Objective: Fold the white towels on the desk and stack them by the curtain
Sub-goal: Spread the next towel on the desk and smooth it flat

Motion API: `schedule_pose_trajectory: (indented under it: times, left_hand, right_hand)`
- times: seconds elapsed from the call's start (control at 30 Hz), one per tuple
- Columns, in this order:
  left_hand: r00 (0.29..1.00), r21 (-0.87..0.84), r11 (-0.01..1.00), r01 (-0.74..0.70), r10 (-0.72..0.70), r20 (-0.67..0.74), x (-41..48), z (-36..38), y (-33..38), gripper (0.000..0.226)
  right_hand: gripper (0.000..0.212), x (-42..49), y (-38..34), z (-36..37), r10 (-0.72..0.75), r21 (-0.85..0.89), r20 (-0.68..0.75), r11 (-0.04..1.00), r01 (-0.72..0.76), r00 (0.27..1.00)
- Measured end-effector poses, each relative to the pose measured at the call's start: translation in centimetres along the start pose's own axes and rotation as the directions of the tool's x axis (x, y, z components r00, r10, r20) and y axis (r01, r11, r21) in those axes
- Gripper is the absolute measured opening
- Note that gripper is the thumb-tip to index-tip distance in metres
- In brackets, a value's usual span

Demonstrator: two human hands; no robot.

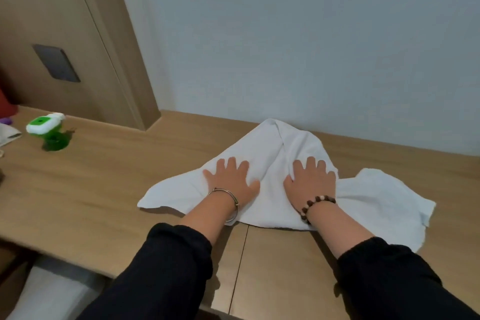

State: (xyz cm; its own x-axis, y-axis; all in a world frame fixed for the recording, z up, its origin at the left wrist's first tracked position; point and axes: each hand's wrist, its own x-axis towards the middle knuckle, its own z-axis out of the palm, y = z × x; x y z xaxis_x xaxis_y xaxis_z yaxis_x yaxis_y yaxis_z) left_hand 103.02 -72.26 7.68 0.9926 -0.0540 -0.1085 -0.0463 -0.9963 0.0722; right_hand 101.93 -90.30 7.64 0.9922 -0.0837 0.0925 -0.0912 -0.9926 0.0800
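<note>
A white towel lies crumpled and partly spread on the wooden desk, its far corner bunched up near the wall. My left hand presses flat on its left half, fingers spread. My right hand lies flat on its right half beside a raised fold. Another stretch of white towel trails to the right toward the desk's front edge; whether it is a separate towel I cannot tell. No curtain is in view.
A green bottle with a white and green cap stands at the desk's left. A wooden panel with a dark switch plate rises behind it. A pale wall backs the desk. Something white sits below the desk's front edge.
</note>
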Motion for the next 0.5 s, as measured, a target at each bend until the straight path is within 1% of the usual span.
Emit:
schedule_pose_trajectory:
  times: [0.03,0.1,0.17,0.2,0.27,0.3,0.37,0.43,0.47,0.5]
  left_hand:
    - [0.998,0.002,1.000,-0.006,0.006,-0.059,0.7,-0.1,-0.1,0.055]
    - [0.988,-0.029,0.999,0.021,-0.025,-0.151,1.7,0.1,-0.4,0.056]
    - [0.973,-0.104,0.989,0.102,-0.121,-0.196,2.2,0.1,-0.5,0.058]
    - [0.968,-0.117,0.983,0.141,-0.161,-0.192,2.3,-0.1,-0.5,0.056]
    - [0.975,-0.066,0.986,0.155,-0.163,-0.151,1.7,-1.0,-0.3,0.048]
    - [0.981,-0.074,0.988,0.137,-0.146,-0.131,1.1,-1.4,-0.3,0.041]
    - [0.988,-0.145,0.984,0.099,-0.115,-0.102,-0.3,-2.1,-0.4,0.027]
    - [0.992,-0.183,0.982,0.054,-0.073,-0.099,-2.2,-2.6,-1.1,0.013]
    - [0.994,-0.189,0.981,0.031,-0.050,-0.098,-3.3,-2.8,-1.6,0.006]
    - [0.996,-0.193,0.981,0.011,-0.028,-0.086,-4.3,-3.1,-2.1,0.005]
  right_hand:
    - [0.044,0.5,0.1,0.3,0.000,-0.002,-0.024,1.000,0.000,1.000]
    - [0.042,1.1,0.1,0.7,0.010,0.007,-0.048,1.000,-0.010,0.999]
    - [0.041,1.1,-0.2,0.8,0.012,0.006,-0.064,1.000,-0.011,0.998]
    - [0.040,1.0,-0.3,0.7,0.010,-0.004,-0.070,1.000,-0.010,0.998]
    - [0.039,0.6,-0.5,-0.1,-0.001,-0.012,-0.057,1.000,0.000,0.998]
    - [0.039,0.1,-0.6,-0.6,-0.010,-0.019,-0.034,1.000,0.009,0.999]
    - [0.040,-1.0,-0.8,-1.6,-0.020,-0.028,0.018,0.999,0.021,1.000]
    - [0.039,-2.6,-1.2,-2.7,-0.002,-0.030,0.099,1.000,0.005,0.995]
    - [0.037,-3.5,-1.4,-3.2,-0.005,-0.030,0.133,1.000,0.009,0.991]
    - [0.033,-4.5,-1.5,-3.6,-0.020,-0.023,0.161,0.999,0.024,0.987]
